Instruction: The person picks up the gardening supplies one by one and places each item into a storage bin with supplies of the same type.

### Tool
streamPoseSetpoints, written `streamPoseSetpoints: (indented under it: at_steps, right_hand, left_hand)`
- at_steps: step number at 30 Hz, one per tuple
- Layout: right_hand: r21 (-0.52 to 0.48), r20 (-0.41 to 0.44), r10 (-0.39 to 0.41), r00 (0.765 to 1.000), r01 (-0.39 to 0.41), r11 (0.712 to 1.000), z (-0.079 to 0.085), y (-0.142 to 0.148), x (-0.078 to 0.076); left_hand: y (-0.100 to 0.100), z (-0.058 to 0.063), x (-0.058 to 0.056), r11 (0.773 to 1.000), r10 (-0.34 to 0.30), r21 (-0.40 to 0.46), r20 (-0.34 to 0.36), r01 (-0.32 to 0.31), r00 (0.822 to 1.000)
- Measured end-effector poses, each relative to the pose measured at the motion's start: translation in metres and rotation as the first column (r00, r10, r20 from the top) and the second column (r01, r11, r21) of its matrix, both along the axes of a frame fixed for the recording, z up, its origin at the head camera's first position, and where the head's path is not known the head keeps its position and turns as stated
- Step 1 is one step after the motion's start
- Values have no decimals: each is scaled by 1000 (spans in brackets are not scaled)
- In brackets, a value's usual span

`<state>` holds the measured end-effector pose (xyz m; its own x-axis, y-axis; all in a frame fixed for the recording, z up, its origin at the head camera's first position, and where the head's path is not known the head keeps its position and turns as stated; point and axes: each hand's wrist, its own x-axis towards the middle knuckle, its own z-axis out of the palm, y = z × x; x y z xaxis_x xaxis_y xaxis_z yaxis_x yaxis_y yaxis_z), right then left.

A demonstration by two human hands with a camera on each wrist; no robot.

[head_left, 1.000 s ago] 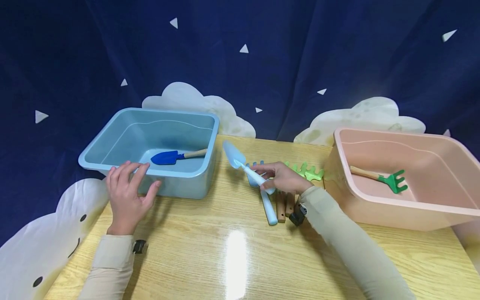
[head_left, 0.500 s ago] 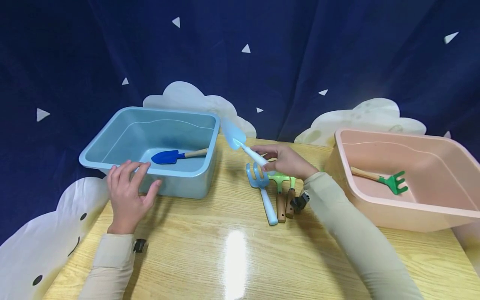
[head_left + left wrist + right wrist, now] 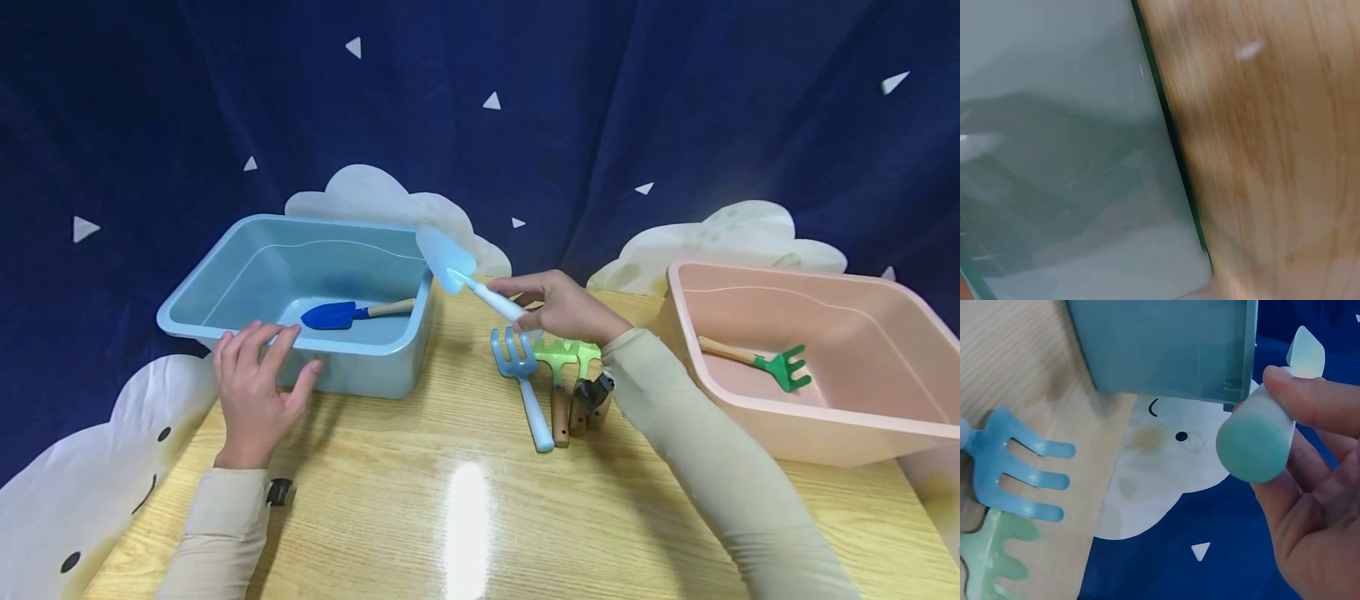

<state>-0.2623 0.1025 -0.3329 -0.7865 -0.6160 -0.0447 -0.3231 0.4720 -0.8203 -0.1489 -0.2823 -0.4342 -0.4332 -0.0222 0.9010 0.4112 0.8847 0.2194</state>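
Note:
My right hand (image 3: 558,307) pinches the pale handle of a light blue trowel (image 3: 448,258) between thumb and fingers. The trowel is lifted, its blade pointing left and overlapping the right rim of the blue tub (image 3: 367,371) in the head view. In the right wrist view the handle's end (image 3: 1254,450) faces the camera. My left hand (image 3: 255,392) rests at the tub's front rim, fingers relaxed over it and holding nothing. Inside this tub lies a dark blue trowel (image 3: 330,316) with a wooden handle.
Below the right hand, a blue hand fork (image 3: 516,358) and green-headed tools (image 3: 558,354) with brown handles lie on the wooden table (image 3: 375,500). A pink tub (image 3: 795,425) stands at right, holding a green hand rake (image 3: 783,367). A dark blue curtain (image 3: 555,125) hangs behind.
My right hand has lifted the light blue trowel off the other tools and carried it up and left, toward the blue tub. The left hand has stayed in place.

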Motion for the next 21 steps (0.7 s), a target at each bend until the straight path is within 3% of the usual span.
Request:
streamPoseSetpoints:
  at_steps: [11,21]
  right_hand:
    - [3,-59,37,998,-37,999,23,-17,-7]
    - [-17,-73,89,993,-91,996,39,-43,1]
  left_hand:
    - [-4,0,1,1000,16,-26,5,-16,1000]
    - [-4,-1,-1,999,12,-41,-5,-13,1000]
